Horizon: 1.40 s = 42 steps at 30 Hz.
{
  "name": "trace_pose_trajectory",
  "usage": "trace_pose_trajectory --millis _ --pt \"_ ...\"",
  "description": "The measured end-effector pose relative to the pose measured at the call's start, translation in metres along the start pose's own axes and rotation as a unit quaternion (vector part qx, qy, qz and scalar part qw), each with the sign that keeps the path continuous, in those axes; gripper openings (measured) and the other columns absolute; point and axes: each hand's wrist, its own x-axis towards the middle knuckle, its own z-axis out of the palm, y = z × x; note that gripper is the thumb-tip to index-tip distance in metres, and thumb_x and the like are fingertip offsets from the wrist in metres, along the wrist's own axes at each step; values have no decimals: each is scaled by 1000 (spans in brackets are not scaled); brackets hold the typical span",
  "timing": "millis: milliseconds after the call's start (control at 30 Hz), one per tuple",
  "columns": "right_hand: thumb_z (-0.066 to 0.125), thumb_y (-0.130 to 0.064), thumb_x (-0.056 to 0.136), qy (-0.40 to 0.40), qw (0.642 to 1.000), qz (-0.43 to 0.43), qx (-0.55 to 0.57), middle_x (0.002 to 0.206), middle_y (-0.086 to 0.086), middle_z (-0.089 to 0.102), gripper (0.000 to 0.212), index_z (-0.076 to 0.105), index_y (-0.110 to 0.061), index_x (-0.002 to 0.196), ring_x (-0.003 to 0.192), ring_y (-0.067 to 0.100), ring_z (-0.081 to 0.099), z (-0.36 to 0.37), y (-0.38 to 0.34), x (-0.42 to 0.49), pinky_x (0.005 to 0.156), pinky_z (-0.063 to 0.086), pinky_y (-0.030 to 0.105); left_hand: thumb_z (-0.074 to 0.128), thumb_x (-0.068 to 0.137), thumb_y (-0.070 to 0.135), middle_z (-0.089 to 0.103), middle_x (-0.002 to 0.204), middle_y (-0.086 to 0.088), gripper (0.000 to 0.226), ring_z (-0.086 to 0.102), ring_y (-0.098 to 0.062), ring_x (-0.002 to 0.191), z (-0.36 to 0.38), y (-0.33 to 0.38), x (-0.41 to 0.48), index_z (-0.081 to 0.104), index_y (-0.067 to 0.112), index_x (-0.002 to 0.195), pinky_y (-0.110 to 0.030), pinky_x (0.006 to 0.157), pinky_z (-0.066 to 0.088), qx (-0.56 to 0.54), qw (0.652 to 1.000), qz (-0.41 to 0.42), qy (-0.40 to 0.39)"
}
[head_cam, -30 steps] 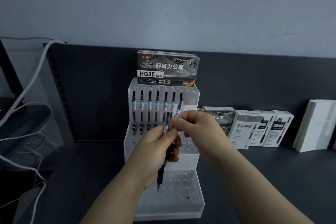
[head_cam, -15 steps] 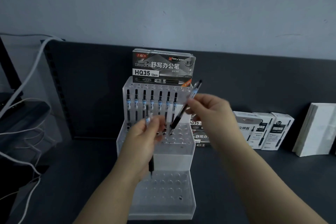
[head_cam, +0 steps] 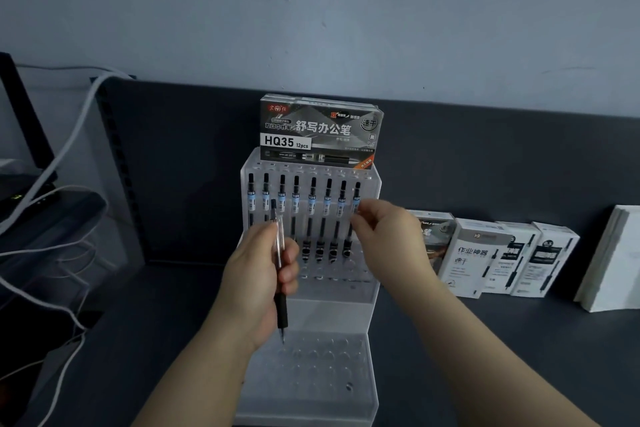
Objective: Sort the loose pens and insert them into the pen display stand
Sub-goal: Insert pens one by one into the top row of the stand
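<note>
While my left hand (head_cam: 259, 274) gripped a loose pen (head_cam: 281, 302) upright, tip down, before the display stand (head_cam: 346, 315) near the back edge of the worktop (head_cam: 138, 322), my right hand (head_cam: 388, 243) pinched the rightmost pen (head_cam: 357, 196) standing in the stand's top row.

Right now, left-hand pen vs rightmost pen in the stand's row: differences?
The clear-barrelled black pen in the left hand hangs free, tip over the lower tier of the clear acrylic stand; the rightmost row pen sits in an upper-tier hole. The left hand wraps its pen; the right hand only pinches the other's labelled barrel. Both are roughly upright, tips down.
</note>
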Motion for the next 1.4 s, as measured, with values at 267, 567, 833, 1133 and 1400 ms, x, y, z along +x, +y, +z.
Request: trace_pose_trajectory --millis 267,567,833,1133,1400 --pt "55 -20 93 10 999 32 4 88 -7 61 15 59 -14 106 73 5 52 6 1 -4 54 34 3 43 98 17 52 64 -1 19 38 -8 45 7 -3 -1 53 13 82 -20 41 31 -9 1000 13 9" --pt "69 -17 84 -109 967 12 228 67 -9 68 9 68 -26 84 59 -3 58 -21 -27 -42 58 46 10 48 95 17 64 77 -7 18 63 -19 77 27 -7 -5 59 5 89 -28 71 53 -75 996 10 -50" --pt "70 -18 83 -74 983 26 168 60 -13 66 13 66 -27 74 56 -4 59 -26 -19 -47 54 45 9 54 90 7 64 72 3 5 63 -6 69 55 -15 -13 58 9 87 -18 64 51 -55 995 62 -51" --pt "60 -19 90 39 992 36 114 73 1 71 12 72 -18 92 60 18 62 -40 -6 -4 56 49 28 58 89 20 60 98 7 17 54 -12 95 10 -30 4 69 16 101 -27 83 45 530 789 310 -18" --pt "56 -20 92 10 999 28 -14 73 -10 63 13 64 -14 102 61 4 51 -8 14 -4 51 34 13 67 84 22 65 89 9 12 56 -15 87 0 -37 8 75 23 93 -34 75 49 585 732 343 -67"
